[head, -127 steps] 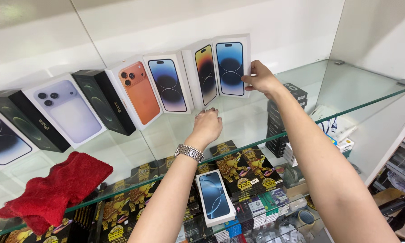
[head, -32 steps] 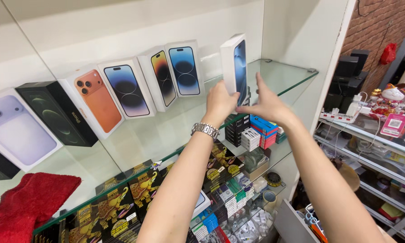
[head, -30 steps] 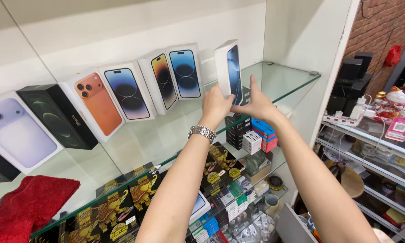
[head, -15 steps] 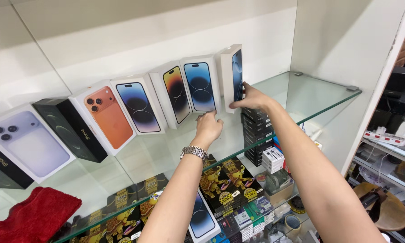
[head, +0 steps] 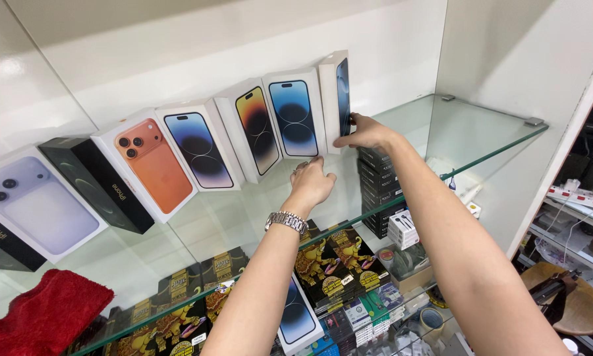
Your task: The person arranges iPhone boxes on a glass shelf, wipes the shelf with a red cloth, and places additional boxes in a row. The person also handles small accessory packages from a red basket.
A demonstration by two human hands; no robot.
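Phone boxes (head: 197,148) — rowed on glass shelf (head: 481,132)

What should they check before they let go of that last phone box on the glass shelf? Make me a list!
1. Right hand touching the end phone box: ok, fingers are on its lower front edge.
2. End phone box upright: ok, but it is turned edge-on, unlike its neighbours.
3. Left hand near the blue-screen box: ok, fingers are at its bottom edge.
4. Row leaning on the back wall: ok.
5. End phone box bottom flat on the glass shelf: cannot tell, the right hand hides it.
6. Shelf space to the right: ok, bare glass.
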